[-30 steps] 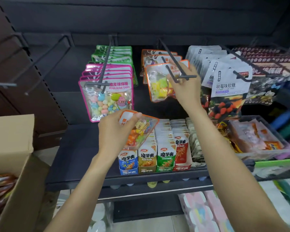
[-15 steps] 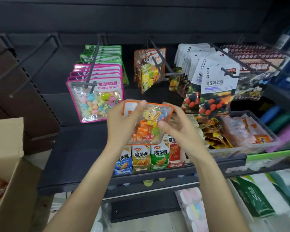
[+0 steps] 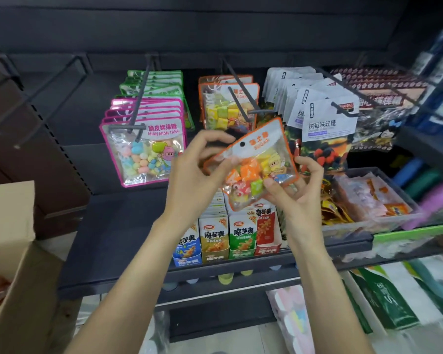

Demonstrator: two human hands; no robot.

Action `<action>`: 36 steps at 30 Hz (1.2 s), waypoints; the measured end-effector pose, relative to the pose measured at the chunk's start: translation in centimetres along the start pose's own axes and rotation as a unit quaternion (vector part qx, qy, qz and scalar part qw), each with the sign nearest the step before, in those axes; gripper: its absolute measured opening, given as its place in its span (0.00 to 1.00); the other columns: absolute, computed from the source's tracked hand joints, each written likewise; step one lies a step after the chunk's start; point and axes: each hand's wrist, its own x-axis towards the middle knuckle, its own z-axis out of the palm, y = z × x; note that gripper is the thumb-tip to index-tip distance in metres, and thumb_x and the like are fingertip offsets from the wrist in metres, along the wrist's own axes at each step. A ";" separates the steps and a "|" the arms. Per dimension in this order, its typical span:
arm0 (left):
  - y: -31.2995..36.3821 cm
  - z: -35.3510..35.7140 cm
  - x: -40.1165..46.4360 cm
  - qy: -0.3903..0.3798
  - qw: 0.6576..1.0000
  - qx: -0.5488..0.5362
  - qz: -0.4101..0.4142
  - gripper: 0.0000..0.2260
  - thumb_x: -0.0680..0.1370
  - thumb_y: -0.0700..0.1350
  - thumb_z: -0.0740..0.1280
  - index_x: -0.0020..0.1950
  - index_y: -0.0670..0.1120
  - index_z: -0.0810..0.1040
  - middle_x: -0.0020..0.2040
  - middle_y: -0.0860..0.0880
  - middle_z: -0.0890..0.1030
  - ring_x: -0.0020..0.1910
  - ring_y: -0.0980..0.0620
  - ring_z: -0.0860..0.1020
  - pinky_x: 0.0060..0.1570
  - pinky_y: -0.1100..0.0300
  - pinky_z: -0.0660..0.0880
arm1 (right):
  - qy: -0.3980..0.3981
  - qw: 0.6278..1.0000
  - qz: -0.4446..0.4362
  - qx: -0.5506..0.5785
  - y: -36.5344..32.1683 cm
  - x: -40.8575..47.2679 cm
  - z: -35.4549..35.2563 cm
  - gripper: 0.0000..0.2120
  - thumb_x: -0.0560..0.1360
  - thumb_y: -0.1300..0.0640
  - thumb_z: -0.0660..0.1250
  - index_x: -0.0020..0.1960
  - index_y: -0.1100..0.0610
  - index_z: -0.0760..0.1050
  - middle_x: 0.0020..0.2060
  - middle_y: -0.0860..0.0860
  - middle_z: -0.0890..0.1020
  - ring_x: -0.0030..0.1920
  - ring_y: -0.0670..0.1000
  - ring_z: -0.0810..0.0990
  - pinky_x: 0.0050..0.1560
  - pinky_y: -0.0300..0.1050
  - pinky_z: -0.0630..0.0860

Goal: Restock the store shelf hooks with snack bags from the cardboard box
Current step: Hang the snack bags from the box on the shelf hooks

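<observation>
I hold an orange-edged clear snack bag (image 3: 256, 162) of coloured candy in front of the shelf, tilted with its hang hole up and to the left. My left hand (image 3: 197, 175) pinches its upper left edge. My right hand (image 3: 292, 190) grips its lower right corner, thumb on the front. Just behind and above hangs the black hook (image 3: 241, 98) with matching orange bags (image 3: 228, 108). The cardboard box (image 3: 13, 226) stands open at the far left, with more bags showing at its bottom.
Pink-edged candy bags (image 3: 143, 149) and green ones hang on the hook to the left; white berry-candy bags (image 3: 322, 126) hang to the right. Empty hooks (image 3: 49, 83) jut out far left. Small snack cartons (image 3: 228, 236) line the shelf below, beside a clear bin (image 3: 368, 198).
My right hand came down off the hook and took hold of the bag's lower right. Both hands have raised the bag and tilted it, hang hole now facing up.
</observation>
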 end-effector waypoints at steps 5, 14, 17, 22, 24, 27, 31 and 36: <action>0.3 -0.5 4.2 0.025 0.996 0.075 0.039 0.08 0.75 0.42 0.71 0.54 0.50 0.79 0.47 0.62 0.80 0.45 0.66 0.79 0.42 0.71 0.73 | 0.034 0.993 -0.045 -0.106 0.2 2.0 0.7 0.16 0.72 0.57 0.74 0.54 0.51 0.70 0.51 0.55 0.80 0.51 0.54 0.82 0.50 0.55 0.81; 0.1 0.3 6.1 0.014 0.996 0.088 0.017 0.08 0.75 0.44 0.71 0.50 0.57 0.77 0.48 0.62 0.80 0.46 0.61 0.80 0.44 0.60 0.78 | -0.011 0.975 -0.129 -0.182 0.8 1.5 1.8 0.30 0.77 0.56 0.68 0.69 0.31 0.58 0.58 0.53 0.78 0.39 0.49 0.81 0.35 0.45 0.79; -0.5 0.3 5.9 0.030 0.995 0.093 0.011 0.08 0.75 0.43 0.71 0.50 0.55 0.77 0.50 0.61 0.81 0.48 0.61 0.79 0.49 0.56 0.78 | -0.048 0.958 -0.147 -0.241 1.4 1.4 1.7 0.28 0.78 0.52 0.66 0.73 0.37 0.60 0.55 0.38 0.78 0.32 0.54 0.77 0.33 0.57 0.76; -0.3 0.4 5.8 0.053 0.993 0.107 0.027 0.10 0.75 0.43 0.70 0.55 0.51 0.76 0.53 0.57 0.80 0.51 0.59 0.79 0.46 0.65 0.77 | -0.054 0.955 -0.158 -0.246 1.8 1.7 1.5 0.29 0.77 0.47 0.65 0.75 0.39 0.58 0.35 0.49 0.76 0.30 0.57 0.74 0.29 0.58 0.71; -0.1 0.3 5.7 0.066 0.989 0.123 0.049 0.09 0.75 0.43 0.70 0.55 0.49 0.77 0.52 0.59 0.80 0.50 0.63 0.78 0.46 0.71 0.74 | -0.058 0.955 -0.163 -0.242 1.8 1.6 1.6 0.29 0.77 0.45 0.64 0.75 0.39 0.58 0.33 0.49 0.75 0.28 0.57 0.72 0.28 0.57 0.69; 0.1 0.3 6.0 0.066 0.986 0.145 0.050 0.10 0.75 0.43 0.70 0.56 0.48 0.77 0.51 0.61 0.78 0.47 0.68 0.76 0.44 0.75 0.70 | -0.052 0.954 -0.161 -0.249 2.0 1.8 1.5 0.30 0.77 0.46 0.65 0.76 0.41 0.58 0.31 0.48 0.74 0.27 0.54 0.70 0.26 0.52 0.67; -0.1 0.5 6.1 0.064 0.982 0.172 0.054 0.09 0.76 0.44 0.70 0.56 0.49 0.77 0.51 0.60 0.79 0.43 0.58 0.78 0.39 0.68 0.73 | -0.052 0.949 -0.165 -0.264 2.2 1.8 1.3 0.30 0.78 0.48 0.66 0.76 0.43 0.57 0.28 0.50 0.70 0.27 0.49 0.69 0.28 0.44 0.65; -1.0 0.7 6.8 0.062 0.968 0.237 0.059 0.13 0.77 0.45 0.68 0.61 0.48 0.75 0.54 0.57 0.79 0.40 0.58 0.77 0.37 0.73 0.69 | -0.035 0.942 -0.160 -0.292 2.5 3.6 2.1 0.31 0.77 0.51 0.68 0.76 0.47 0.60 0.24 0.44 0.68 0.26 0.44 0.68 0.30 0.34 0.63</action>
